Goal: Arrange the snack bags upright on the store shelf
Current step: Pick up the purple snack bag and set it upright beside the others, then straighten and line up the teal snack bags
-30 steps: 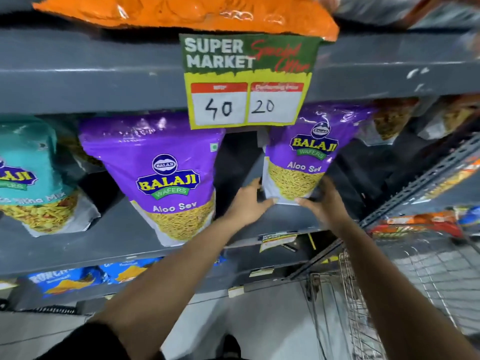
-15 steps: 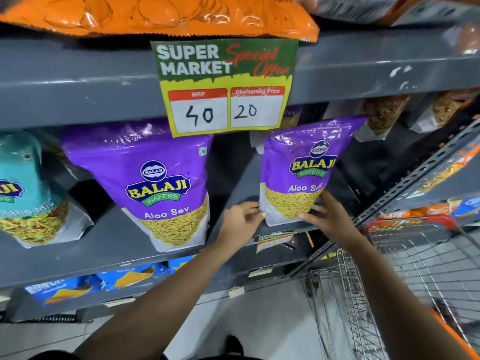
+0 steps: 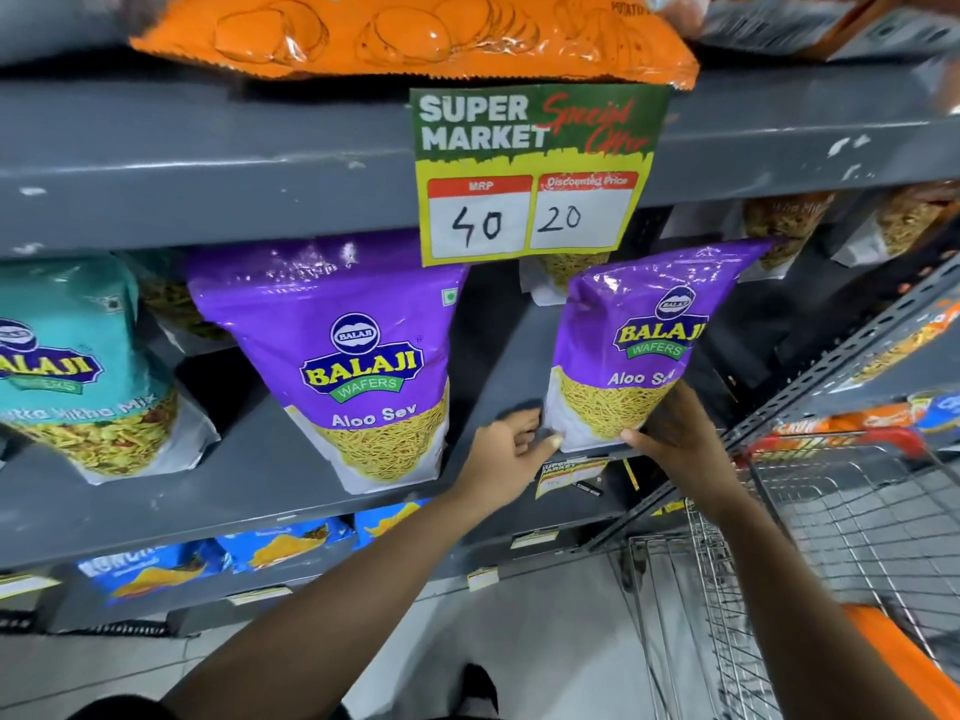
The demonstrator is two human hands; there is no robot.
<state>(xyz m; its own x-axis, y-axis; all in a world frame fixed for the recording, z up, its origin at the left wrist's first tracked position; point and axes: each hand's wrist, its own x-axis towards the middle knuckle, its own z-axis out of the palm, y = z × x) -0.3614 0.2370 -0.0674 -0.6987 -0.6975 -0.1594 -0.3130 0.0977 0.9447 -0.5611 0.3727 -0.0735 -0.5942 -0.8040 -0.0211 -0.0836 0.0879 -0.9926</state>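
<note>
Since the earlier frame, the right-hand purple Aloo Sev bag (image 3: 639, 350) has come forward to the front lip of the grey middle shelf (image 3: 260, 480), and both hands have closed in on its base. Both forearms reach up from 6 o'clock toward the bag, at about 2 o'clock from frame centre. The shelving is grey painted metal, chipped in places; a green and yellow price card (image 3: 532, 174) marked 40 and 20 hangs from the shelf above, under an orange chip bag (image 3: 415, 36). A second purple Aloo Sev bag (image 3: 358, 366) stands at 9 o'clock of the first, apart from it, and a teal mix bag (image 3: 78, 366) stands further toward 9 o'clock. Blue bags (image 3: 218, 558) lie on the shelf below. A wire shopping trolley (image 3: 831, 537) stands at 4 o'clock on a pale floor. The left hand (image 3: 506, 459) is loosely curled, fingertips touching the bag's lower left corner. The right hand (image 3: 672, 439) is spread partly open, thumb under the bottom edge and palm against the lower right face. The bag stands upright, tilted slightly.
</note>
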